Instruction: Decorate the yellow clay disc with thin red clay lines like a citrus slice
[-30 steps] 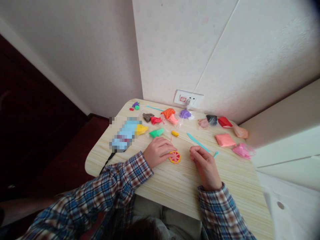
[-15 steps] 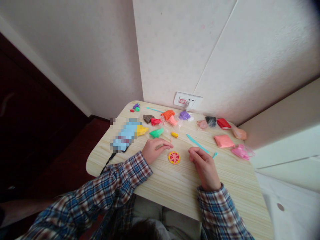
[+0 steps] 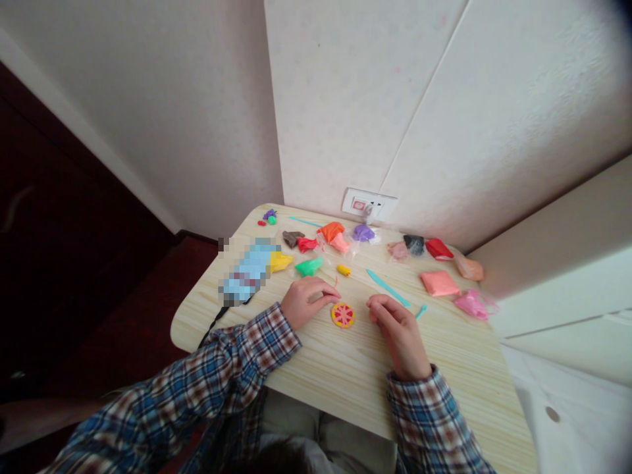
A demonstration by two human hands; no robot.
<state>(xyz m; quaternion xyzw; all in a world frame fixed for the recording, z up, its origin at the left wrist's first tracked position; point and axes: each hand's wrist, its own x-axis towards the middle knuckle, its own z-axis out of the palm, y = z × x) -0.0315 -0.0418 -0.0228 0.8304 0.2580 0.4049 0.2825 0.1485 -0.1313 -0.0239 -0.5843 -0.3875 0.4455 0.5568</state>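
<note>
A small round clay disc (image 3: 342, 315), yellow-rimmed with pink spokes over red, lies flat on the wooden table (image 3: 365, 382). At its upper-left edge are the fingertips of my left hand (image 3: 307, 303), thumb and fingers drawn together; whatever they pinch is too small to make out. To the right of the disc, apart from it, my right hand (image 3: 396, 329) is closed in a pinch, and anything between its tips is hidden. Just beyond my left fingertips lies a thin orange strand (image 3: 336, 280). A yellow clay piece (image 3: 344, 270) is behind it.
A blue clay knife (image 3: 388, 287) and a smaller blue tool (image 3: 421, 311) lie near my right hand. Green clay (image 3: 309, 266), yellow clay (image 3: 281, 262) and several bagged colours line the back. A pink pack (image 3: 440, 283) sits right; a blurred phone-like device (image 3: 249, 271) with cable sits left.
My left hand has lowered toward me, its fingertips coming to the disc's edge. My right hand has shifted slightly left, still pinched. The view has tilted a little.
</note>
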